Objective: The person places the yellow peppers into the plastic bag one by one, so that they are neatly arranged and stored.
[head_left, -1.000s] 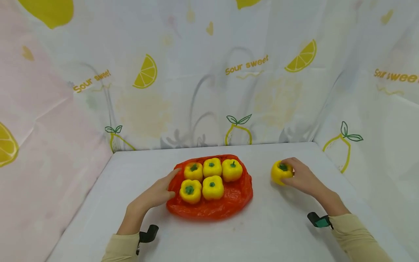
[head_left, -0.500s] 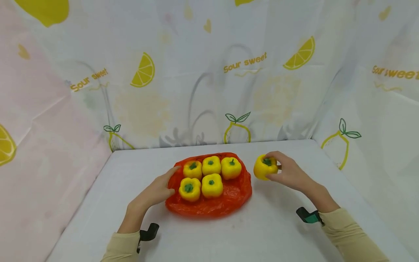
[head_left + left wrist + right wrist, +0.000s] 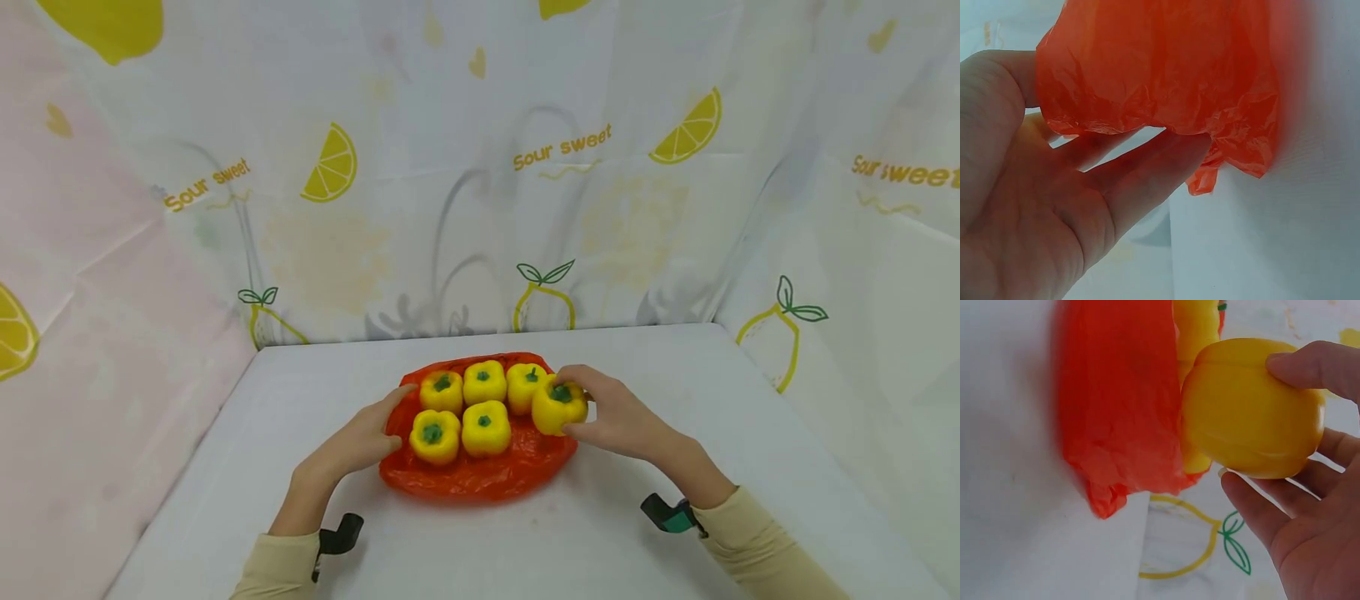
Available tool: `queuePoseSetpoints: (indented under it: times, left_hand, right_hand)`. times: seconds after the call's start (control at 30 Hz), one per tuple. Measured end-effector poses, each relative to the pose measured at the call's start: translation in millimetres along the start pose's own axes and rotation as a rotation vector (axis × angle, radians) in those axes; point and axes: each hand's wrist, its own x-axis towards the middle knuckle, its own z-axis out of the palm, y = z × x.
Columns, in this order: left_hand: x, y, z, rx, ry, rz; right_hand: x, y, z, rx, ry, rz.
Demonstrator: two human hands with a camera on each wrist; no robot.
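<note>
My right hand (image 3: 622, 415) holds a yellow bell pepper (image 3: 560, 407) over the right end of a red plastic bag (image 3: 480, 477). Thumb and fingers sit on opposite sides of that bell pepper (image 3: 1250, 409) in the right wrist view. Several other yellow bell peppers (image 3: 486, 427) with green stems stand grouped in the bag's opening. At the bag's left end, my left hand (image 3: 362, 437) touches its edge with thumb and fingers spread apart. In the left wrist view the extended fingers lie along the crumpled bag (image 3: 1160, 69), and the bag hides the thumb's tip.
A white table (image 3: 450, 550) carries the bag. A printed fabric sheet (image 3: 420, 208) with lemon drawings hangs behind and on both sides. Each wrist wears a dark camera mount, one (image 3: 341, 534) on the left and another (image 3: 667, 513) on the right.
My right hand has carried the yellow bell pepper leftward from the table's right side to above the bag's right end. My left hand has stayed at the bag's left edge.
</note>
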Motion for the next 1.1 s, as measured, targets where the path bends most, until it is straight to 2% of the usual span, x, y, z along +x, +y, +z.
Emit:
queuePoseSetpoints:
  times: [0.3, 0.53, 0.7, 1.1]
  left_hand:
    - [-3.4, -1.0, 7.1, -0.027, 0.003, -0.010]
    - [-4.8, -0.8, 8.4, -0.041, 0.005, -0.004]
    - [-8.2, -0.3, 6.6, -0.046, 0.004, 0.005]
    - [-7.3, -2.0, 3.5, -0.030, -0.002, -0.011]
  right_hand:
    - [-1, -4, 34, -0.027, -0.036, 0.049]
    - [-7, -2, 53, -0.131, -0.011, 0.054]
    - [-11, 1, 58, -0.192, 0.028, 0.046]
    - [-8, -3, 63, -0.282, 0.038, 0.051]
